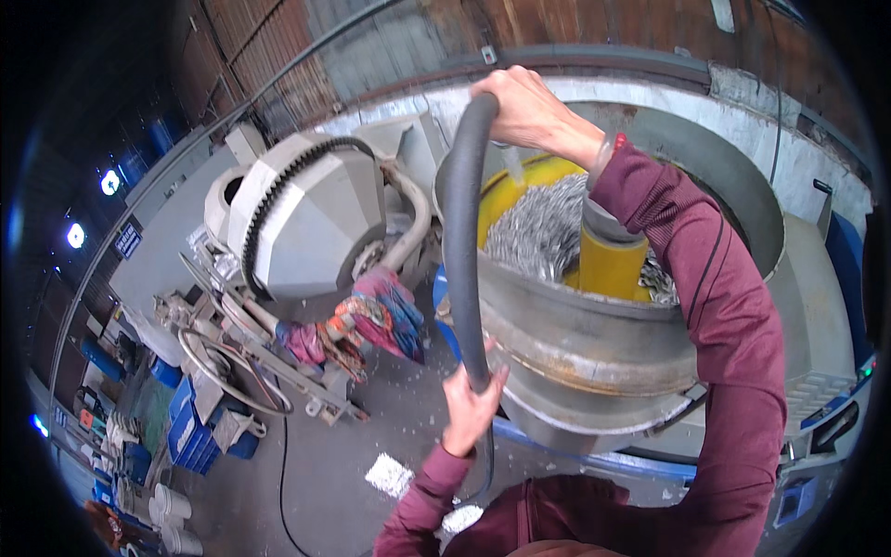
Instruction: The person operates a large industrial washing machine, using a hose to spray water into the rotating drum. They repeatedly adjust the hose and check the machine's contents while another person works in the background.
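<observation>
A thick black hose (470,232) arches up in front of me. My right hand (531,107) is closed around its upper end, above the far left rim of a big round metal tub (594,325). What looks like a stream of water (514,165) falls below that hand into the tub. Lower down, my left hand (471,406) grips the hose outside the tub wall. Many small shiny metal pieces (538,227), blurred, fill the tub's yellow-lined channel. A yellow column (613,260) with a grey top rises in its middle, partly hidden by my right sleeve.
Left of the tub stands a grey faceted drum (320,218) with a toothed ring. A colourful cloth (371,320) drapes over its frame. Blue crates (190,427) and white buckets (169,506) stand farther left. A black cable (283,492) and a pale flat patch (390,475) lie on the floor.
</observation>
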`<control>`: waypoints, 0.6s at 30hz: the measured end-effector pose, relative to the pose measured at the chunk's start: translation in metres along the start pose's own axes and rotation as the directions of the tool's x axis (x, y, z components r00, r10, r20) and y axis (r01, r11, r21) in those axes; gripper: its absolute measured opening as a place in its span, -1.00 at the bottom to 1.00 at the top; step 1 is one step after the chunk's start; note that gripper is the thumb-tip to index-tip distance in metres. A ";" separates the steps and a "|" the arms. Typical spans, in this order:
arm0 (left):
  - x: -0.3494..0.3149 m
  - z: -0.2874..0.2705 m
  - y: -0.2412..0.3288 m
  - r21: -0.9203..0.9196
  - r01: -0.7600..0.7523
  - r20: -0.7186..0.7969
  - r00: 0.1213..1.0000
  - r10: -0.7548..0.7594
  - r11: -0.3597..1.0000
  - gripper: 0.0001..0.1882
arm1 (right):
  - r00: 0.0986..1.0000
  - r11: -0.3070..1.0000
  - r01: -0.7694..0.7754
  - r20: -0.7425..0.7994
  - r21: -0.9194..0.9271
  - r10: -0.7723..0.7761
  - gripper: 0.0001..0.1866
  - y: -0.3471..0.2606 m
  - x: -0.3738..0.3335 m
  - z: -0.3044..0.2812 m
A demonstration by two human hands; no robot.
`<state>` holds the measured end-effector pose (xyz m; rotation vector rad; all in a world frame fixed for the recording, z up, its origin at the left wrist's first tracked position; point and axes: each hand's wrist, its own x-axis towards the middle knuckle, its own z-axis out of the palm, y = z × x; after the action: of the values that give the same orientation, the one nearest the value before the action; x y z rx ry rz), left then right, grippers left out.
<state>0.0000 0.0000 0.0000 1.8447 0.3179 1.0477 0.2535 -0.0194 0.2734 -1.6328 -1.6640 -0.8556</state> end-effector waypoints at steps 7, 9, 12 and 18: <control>-0.031 0.015 -0.026 0.074 -0.133 -0.149 0.978 0.142 0.988 -0.45 | 0.992 0.975 -0.125 0.004 -0.182 0.128 -0.85 0.064 -0.008 -0.027; -0.025 0.009 -0.016 0.093 -0.205 -0.072 0.975 0.212 0.974 -0.41 | 0.989 0.960 -0.149 -0.022 -0.238 0.149 -0.82 0.080 -0.018 -0.045; -0.023 0.012 -0.002 -0.041 -0.104 0.029 0.994 0.105 0.994 -0.42 | 0.974 0.923 -0.226 -0.041 -0.311 0.224 -0.81 0.091 -0.036 -0.076; -0.018 0.034 0.019 -0.144 -0.138 0.149 0.976 0.159 0.980 -0.41 | 0.938 0.840 -0.322 -0.025 -0.437 0.346 -0.81 0.112 -0.084 -0.130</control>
<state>0.0118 -0.0416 0.0004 1.8390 0.0140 0.9893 0.3679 -0.1728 0.2816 -2.1899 -1.2114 -1.0577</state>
